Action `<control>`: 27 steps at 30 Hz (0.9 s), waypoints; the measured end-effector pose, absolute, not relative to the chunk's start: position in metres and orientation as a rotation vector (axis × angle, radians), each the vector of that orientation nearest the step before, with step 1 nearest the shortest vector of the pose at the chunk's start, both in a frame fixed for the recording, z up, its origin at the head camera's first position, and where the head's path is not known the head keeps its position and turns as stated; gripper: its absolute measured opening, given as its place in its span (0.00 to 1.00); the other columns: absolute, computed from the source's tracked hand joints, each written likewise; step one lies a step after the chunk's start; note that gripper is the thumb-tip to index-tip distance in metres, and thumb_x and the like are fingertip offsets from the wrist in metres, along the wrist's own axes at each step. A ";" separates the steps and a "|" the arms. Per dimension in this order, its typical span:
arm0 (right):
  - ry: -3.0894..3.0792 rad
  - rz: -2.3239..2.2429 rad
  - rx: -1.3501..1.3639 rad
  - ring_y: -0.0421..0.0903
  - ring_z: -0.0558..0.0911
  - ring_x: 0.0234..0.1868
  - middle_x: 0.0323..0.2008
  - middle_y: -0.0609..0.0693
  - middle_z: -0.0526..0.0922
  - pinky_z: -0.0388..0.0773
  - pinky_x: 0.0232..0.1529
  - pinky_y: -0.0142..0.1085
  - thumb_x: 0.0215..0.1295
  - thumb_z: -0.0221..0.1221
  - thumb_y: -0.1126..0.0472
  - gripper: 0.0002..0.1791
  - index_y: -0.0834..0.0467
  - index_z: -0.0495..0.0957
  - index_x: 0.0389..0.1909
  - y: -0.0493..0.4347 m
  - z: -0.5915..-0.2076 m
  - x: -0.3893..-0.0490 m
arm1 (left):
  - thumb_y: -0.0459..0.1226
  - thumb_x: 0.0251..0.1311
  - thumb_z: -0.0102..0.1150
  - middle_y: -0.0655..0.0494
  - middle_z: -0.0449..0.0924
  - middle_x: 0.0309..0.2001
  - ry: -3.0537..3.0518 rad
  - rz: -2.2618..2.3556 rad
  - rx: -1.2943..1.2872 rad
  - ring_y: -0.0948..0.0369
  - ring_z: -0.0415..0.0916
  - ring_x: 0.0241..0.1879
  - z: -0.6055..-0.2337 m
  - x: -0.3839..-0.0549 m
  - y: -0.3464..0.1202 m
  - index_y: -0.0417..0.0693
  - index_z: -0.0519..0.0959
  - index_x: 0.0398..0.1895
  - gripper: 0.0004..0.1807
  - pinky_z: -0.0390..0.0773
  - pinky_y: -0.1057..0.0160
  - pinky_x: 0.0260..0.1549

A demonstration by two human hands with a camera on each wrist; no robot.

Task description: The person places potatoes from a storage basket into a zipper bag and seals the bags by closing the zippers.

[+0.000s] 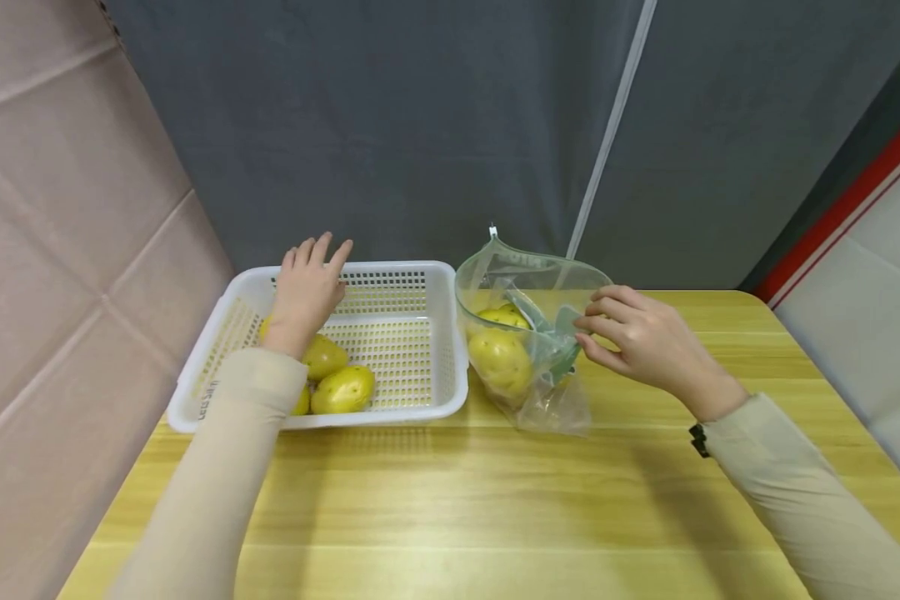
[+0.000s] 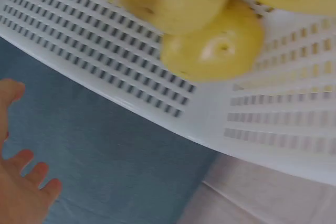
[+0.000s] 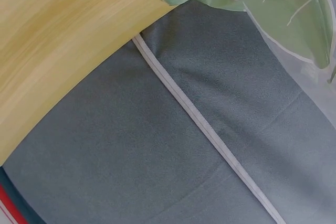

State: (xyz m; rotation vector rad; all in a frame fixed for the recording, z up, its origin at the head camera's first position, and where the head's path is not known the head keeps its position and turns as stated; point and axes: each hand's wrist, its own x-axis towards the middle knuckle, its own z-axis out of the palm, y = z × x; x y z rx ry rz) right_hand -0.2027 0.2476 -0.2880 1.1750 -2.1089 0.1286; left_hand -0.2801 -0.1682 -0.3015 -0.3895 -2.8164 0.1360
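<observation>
Near the spread left hand [image 1: 307, 292], potatoes [image 1: 343, 389]: likely firm, slippery, best gripped mid-body; right hand [image 1: 640, 343] pinches flimsy bag [image 1: 543, 343].

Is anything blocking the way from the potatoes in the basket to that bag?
Just edges: the potatoes would have to clear the right side of the white plastic basket, then the rim of the zip bag. Nothing else visible stands between.

Yellow potatoes [image 1: 345, 389] in basket [image 1: 444, 333] and bag [image 1: 558, 410]
</observation>
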 end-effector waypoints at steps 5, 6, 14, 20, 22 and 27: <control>-2.118 0.120 1.171 0.53 0.81 0.38 0.29 0.56 0.85 0.82 0.38 0.46 0.75 0.39 0.47 0.31 0.62 0.85 0.29 0.248 -0.288 -0.203 | 0.39 0.63 0.57 0.35 0.51 0.72 -2.938 0.185 -0.312 0.38 0.52 0.70 -0.301 -0.278 -0.183 0.47 0.54 0.73 0.37 0.56 0.39 0.69; -2.119 0.119 1.171 0.53 0.81 0.38 0.29 0.56 0.85 0.82 0.38 0.46 0.75 0.39 0.48 0.31 0.62 0.85 0.29 0.249 -0.288 -0.203 | 0.39 0.64 0.57 0.35 0.51 0.72 -2.955 0.202 -0.299 0.38 0.51 0.70 -0.302 -0.278 -0.185 0.47 0.53 0.73 0.37 0.55 0.39 0.69; -2.108 0.115 1.176 0.53 0.81 0.37 0.28 0.55 0.85 0.82 0.37 0.45 0.75 0.40 0.48 0.30 0.62 0.85 0.29 0.248 -0.289 -0.203 | 0.39 0.61 0.59 0.33 0.52 0.71 -3.013 0.282 -0.290 0.36 0.51 0.70 -0.304 -0.278 -0.200 0.45 0.54 0.73 0.38 0.54 0.37 0.68; -2.100 0.120 1.178 0.52 0.81 0.37 0.29 0.55 0.85 0.82 0.36 0.45 0.75 0.40 0.48 0.30 0.61 0.85 0.29 0.248 -0.290 -0.204 | 0.39 0.59 0.62 0.33 0.56 0.69 -3.039 0.375 -0.320 0.36 0.53 0.68 -0.308 -0.277 -0.209 0.43 0.57 0.71 0.38 0.55 0.36 0.68; -2.102 0.120 1.178 0.52 0.81 0.36 0.28 0.55 0.85 0.82 0.36 0.45 0.75 0.40 0.48 0.30 0.61 0.85 0.29 0.248 -0.290 -0.204 | 0.39 0.57 0.64 0.32 0.57 0.69 -3.055 0.413 -0.335 0.36 0.54 0.68 -0.309 -0.278 -0.211 0.43 0.58 0.71 0.39 0.55 0.36 0.68; -2.108 0.120 1.174 0.53 0.81 0.37 0.29 0.55 0.85 0.82 0.36 0.45 0.75 0.40 0.48 0.30 0.61 0.85 0.29 0.248 -0.289 -0.204 | 0.37 0.53 0.67 0.34 0.56 0.70 -3.091 0.515 -0.364 0.36 0.54 0.69 -0.310 -0.279 -0.212 0.43 0.59 0.71 0.42 0.55 0.37 0.69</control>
